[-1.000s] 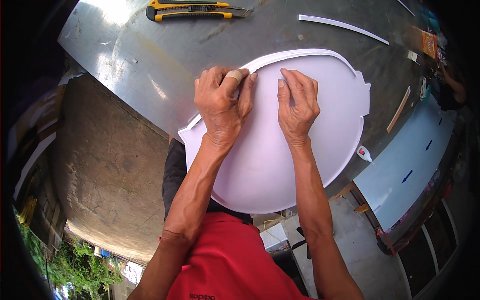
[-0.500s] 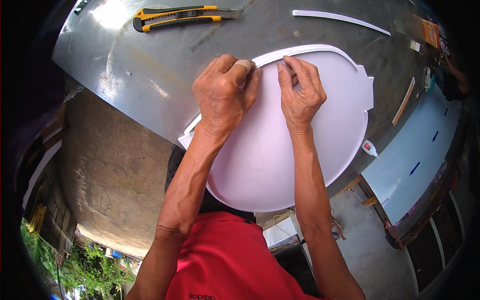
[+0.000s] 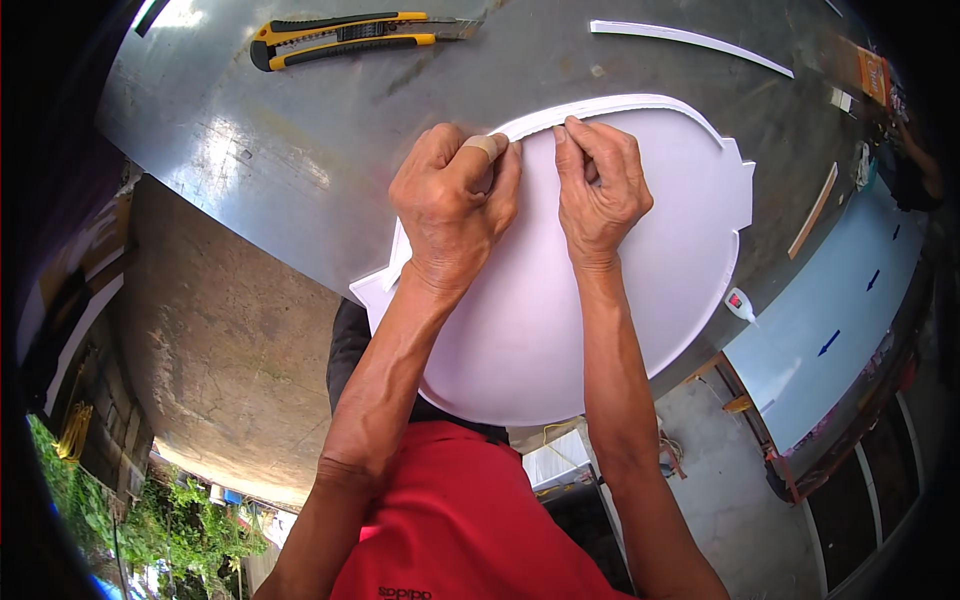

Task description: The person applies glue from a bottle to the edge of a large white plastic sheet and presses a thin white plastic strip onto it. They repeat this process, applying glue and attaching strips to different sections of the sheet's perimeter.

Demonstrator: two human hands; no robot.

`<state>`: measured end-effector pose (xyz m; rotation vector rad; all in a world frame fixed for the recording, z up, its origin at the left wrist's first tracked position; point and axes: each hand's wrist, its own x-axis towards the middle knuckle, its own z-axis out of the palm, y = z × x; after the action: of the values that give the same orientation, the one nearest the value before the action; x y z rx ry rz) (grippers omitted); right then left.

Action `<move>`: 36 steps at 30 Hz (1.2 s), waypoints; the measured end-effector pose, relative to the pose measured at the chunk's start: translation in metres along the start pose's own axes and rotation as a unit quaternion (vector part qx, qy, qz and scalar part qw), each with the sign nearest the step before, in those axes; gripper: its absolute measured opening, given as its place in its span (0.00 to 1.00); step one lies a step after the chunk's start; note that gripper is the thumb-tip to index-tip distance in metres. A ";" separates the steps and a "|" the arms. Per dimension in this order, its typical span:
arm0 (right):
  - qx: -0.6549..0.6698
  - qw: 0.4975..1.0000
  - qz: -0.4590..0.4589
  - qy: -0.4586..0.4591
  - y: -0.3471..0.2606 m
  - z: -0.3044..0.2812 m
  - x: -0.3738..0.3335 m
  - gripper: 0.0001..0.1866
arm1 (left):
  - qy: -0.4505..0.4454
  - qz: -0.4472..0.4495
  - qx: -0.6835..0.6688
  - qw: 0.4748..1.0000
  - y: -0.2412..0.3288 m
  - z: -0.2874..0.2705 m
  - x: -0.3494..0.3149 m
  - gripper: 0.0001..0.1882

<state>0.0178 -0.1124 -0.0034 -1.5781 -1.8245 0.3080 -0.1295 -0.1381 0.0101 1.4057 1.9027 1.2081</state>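
A round white panel (image 3: 540,330) with a raised rim lies before me, its far part on the metal table and its near edge close to my body. Along the far rim curves a thin white strip (image 3: 630,103). My left hand (image 3: 452,210) is closed on the strip at the far left, thumb and fingers pinching it; a tan bandage wraps one finger. Beside it, my right hand (image 3: 603,190) pinches the strip's inner edge between thumb and forefinger. The strip's left stretch is partly hidden behind my left hand and forearm.
A yellow-black utility knife (image 3: 345,40) with its blade out lies at the far left of the metal table (image 3: 290,170). Another white strip (image 3: 690,45) lies far right. A small white glue bottle (image 3: 739,304) and a brown strip (image 3: 812,212) are at the right, near a light-blue sheet (image 3: 810,340).
Both hands keep their pinch on the strip and have shifted slightly. The panel's left corner shows a little nearer to me. The whole view has moved a little.
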 end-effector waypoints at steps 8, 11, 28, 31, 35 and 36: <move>-0.003 1.000 -0.002 -0.029 -0.004 -0.002 0.001 0.17 | 0.000 -0.031 -0.038 0.999 -0.002 -0.003 -0.001 0.09; 0.004 0.999 -0.015 -0.031 0.001 -0.001 -0.002 0.19 | -0.003 -0.030 -0.041 0.999 -0.002 -0.002 -0.001 0.09; 0.037 0.999 -0.006 -0.032 -0.001 0.000 0.002 0.15 | -0.021 0.002 -0.046 0.999 -0.001 -0.004 0.004 0.10; 0.089 0.993 0.071 -0.038 -0.005 -0.011 0.005 0.12 | -0.028 -0.008 -0.038 0.999 0.001 -0.005 0.004 0.10; 0.141 0.971 0.190 0.031 -0.001 -0.042 -0.011 0.10 | -0.032 -0.007 -0.047 0.998 -0.001 -0.003 0.002 0.10; 0.124 0.970 0.200 0.059 0.000 -0.054 -0.018 0.10 | -0.033 -0.010 -0.045 0.998 -0.003 -0.002 0.001 0.10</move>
<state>0.0520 -0.1433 0.0296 -1.7338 -1.3109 0.5888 -0.1332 -0.1382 0.0088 1.3590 1.7906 1.2074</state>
